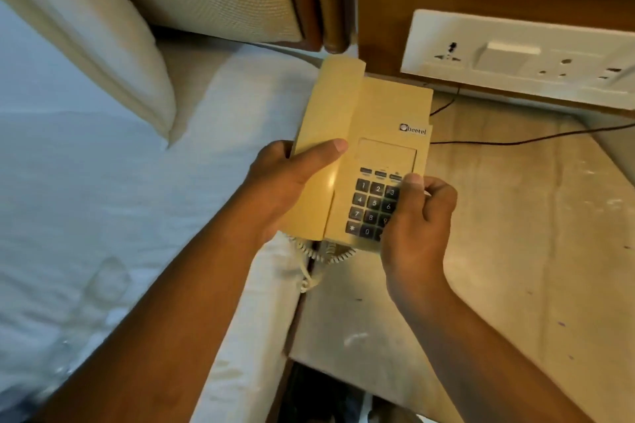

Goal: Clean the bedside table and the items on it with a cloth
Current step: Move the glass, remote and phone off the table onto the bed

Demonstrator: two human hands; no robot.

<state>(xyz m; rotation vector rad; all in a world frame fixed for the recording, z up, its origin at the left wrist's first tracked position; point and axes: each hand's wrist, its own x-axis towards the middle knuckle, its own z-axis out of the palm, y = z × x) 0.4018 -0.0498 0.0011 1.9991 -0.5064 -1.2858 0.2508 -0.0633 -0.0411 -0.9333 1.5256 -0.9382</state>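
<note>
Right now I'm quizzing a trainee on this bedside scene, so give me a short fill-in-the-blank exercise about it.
1. Both hands hold a beige ____ with a dark keypad.
2. The left hand grips the side bearing the ____, which lies in its cradle.
3. The right hand has its thumb over the ____.
4. A coiled cord hangs below, above the edge of the ____.

Missing words: telephone; handset; keypad; bedside table

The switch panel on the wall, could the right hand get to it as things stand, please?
Probably not yet: the right hand grips the telephone. Nothing stands between it and the switch panel.
</note>
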